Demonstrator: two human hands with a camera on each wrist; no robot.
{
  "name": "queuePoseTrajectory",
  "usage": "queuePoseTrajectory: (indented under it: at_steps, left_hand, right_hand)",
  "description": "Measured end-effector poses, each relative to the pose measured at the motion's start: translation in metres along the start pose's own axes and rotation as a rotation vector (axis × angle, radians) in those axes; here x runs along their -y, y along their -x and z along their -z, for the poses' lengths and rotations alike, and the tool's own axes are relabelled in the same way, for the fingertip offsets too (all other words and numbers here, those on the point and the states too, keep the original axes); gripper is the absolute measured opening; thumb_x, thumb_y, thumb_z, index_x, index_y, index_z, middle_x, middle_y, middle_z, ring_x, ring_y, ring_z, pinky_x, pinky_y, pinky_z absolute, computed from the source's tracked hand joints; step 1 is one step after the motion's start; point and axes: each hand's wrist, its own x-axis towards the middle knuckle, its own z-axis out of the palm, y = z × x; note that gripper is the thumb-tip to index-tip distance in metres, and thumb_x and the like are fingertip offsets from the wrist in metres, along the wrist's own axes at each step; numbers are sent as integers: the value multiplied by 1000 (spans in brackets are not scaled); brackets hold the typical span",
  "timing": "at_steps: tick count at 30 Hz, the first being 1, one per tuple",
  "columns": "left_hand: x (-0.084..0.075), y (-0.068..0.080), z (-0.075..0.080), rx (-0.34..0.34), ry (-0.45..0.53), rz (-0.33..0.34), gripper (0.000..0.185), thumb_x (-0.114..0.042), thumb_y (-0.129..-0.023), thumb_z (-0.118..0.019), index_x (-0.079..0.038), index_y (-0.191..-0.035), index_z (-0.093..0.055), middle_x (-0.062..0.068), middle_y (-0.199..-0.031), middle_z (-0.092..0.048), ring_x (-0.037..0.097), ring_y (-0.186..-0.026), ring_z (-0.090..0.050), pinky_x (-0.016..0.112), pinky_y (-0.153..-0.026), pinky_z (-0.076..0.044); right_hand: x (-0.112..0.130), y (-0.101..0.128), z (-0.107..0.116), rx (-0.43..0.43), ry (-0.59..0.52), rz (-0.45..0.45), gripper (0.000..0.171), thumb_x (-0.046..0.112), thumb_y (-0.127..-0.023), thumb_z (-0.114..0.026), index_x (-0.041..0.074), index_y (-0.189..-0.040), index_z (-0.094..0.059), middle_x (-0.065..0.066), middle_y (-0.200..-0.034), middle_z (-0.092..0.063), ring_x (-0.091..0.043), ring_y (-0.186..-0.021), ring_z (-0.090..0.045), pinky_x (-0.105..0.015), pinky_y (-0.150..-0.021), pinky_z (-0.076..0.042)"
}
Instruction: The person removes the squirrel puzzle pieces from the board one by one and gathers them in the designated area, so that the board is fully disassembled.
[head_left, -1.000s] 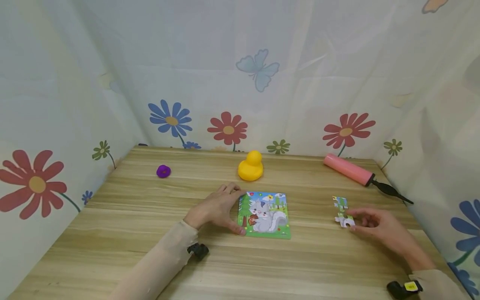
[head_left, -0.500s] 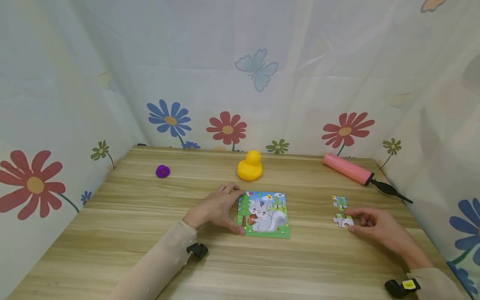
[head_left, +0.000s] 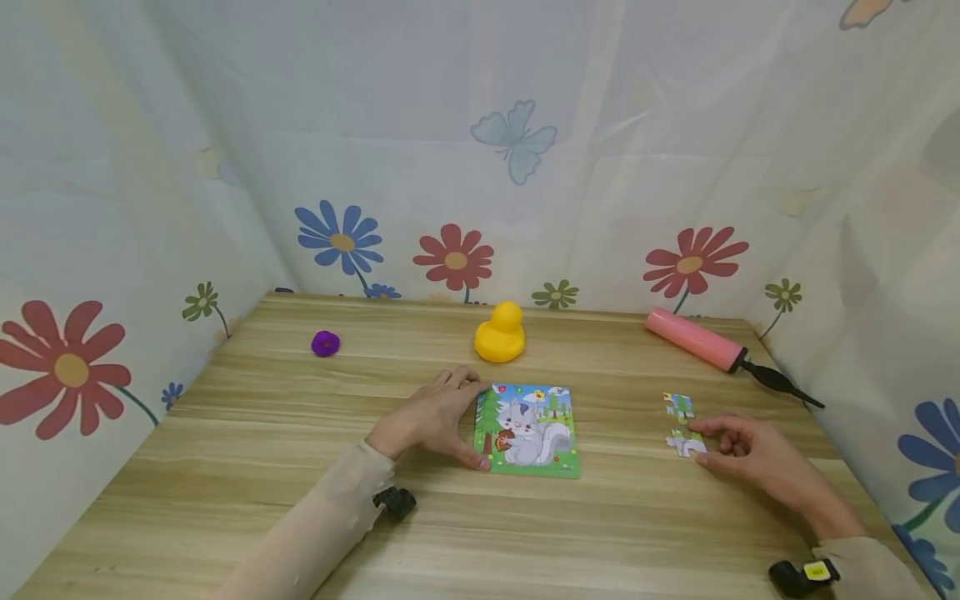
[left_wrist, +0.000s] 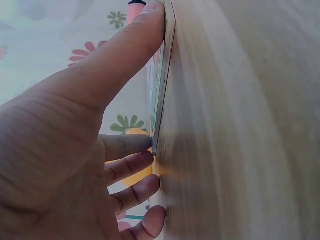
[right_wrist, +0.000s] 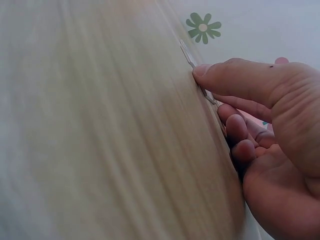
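A squirrel picture puzzle (head_left: 528,430) lies flat at the middle of the wooden table (head_left: 600,533). My left hand (head_left: 450,421) rests at its left side, thumb along the near corner and fingers at the far corner. In the left wrist view the thumb (left_wrist: 135,45) lies straight against the board's thin edge (left_wrist: 168,55). Off to the right, my right hand (head_left: 699,439) pinches a loose puzzle piece (head_left: 682,442) that lies on the table, thumb on it and fingers curled; the right wrist view shows that thumb tip on the piece (right_wrist: 187,52). A second loose piece (head_left: 679,406) lies just beyond.
A yellow toy duck (head_left: 500,333) stands behind the puzzle. A small purple object (head_left: 326,342) sits at the back left and a pink hand pump (head_left: 697,339) at the back right. Flowered cloth walls close in the table on three sides.
The right hand and its piece have shifted very slightly toward me, leaving a small gap to the second piece. The left hand and puzzle have not moved.
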Motion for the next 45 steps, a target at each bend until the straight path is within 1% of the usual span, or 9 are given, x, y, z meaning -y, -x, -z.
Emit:
queuePoseTrajectory:
  at_steps: [4,8,12,16,21,27,33,39,45]
  left_hand:
    - [0,0,0,-3,-1,1,127,-68,-73,-99,-10,-171,-43,12,-170,-39,35,-147,-41,56,-126,-43]
    - [0,0,1,-6,5,1,126,-67,-73,-99,-10,-170,-43,11,-169,-40,35,-146,-42,56,-125,-43]
    - [0,0,1,-5,6,-1,127,-67,-73,-99,-10,-171,-42,12,-170,-39,35,-147,-41,56,-125,-43]
    - [1,0,0,-1,2,-2,128,-69,-73,-99,-10,-171,-41,12,-171,-38,35,-147,-41,56,-125,-43]
    - [1,-1,0,-9,5,-3,127,-68,-73,-99,-10,-171,-42,11,-171,-38,34,-146,-41,55,-125,-43]
    - [1,0,0,-10,10,-4,128,-69,-73,-99,-9,-171,-41,12,-171,-38,35,-148,-41,56,-125,-43]
    - [2,0,-1,-13,-3,-15,130,-71,-72,-98,-8,-171,-41,14,-172,-38,37,-149,-40,57,-126,-42]
    - [2,0,-1,-9,-10,-9,130,-72,-72,-98,-10,-172,-40,14,-172,-37,36,-150,-40,57,-126,-42]
    - [2,0,-1,-10,-4,-13,130,-71,-72,-98,-9,-172,-40,14,-172,-37,37,-150,-40,58,-126,-41]
  right_hand:
    - [1,1,0,3,-9,-5,45,19,-101,-85,5,-142,-74,-8,-104,-60,-13,-84,-51,-27,-65,-42]
    - [2,0,1,1,-12,-62,50,29,-102,-85,7,-144,-72,-8,-106,-62,-15,-88,-54,-27,-68,-46]
    - [4,-2,4,-16,-21,-116,55,35,-103,-84,5,-146,-68,-11,-119,-69,-17,-94,-58,-26,-74,-52]
    - [9,-6,6,-46,-44,-117,61,33,-106,-81,-1,-152,-59,-18,-133,-69,-15,-99,-62,-23,-78,-55]
    - [23,-14,9,-140,-86,-42,63,27,-107,-79,1,-159,-53,-19,-137,-65,-7,-101,-65,-22,-80,-58]
    - [55,-23,11,-214,-131,91,58,21,-107,-80,8,-158,-56,-4,-124,-64,-8,-99,-67,-17,-79,-58]
    - [89,-29,1,-206,-234,170,60,15,-105,-80,6,-158,-52,4,-120,-67,-9,-97,-67,-17,-79,-57]
    - [115,-38,-15,-161,-331,244,66,7,-104,-80,7,-163,-51,-4,-123,-64,-13,-96,-65,-18,-79,-58]
    - [131,-45,-31,-126,-323,238,67,9,-101,-84,6,-160,-52,-12,-123,-62,-16,-97,-65,-19,-79,-58]
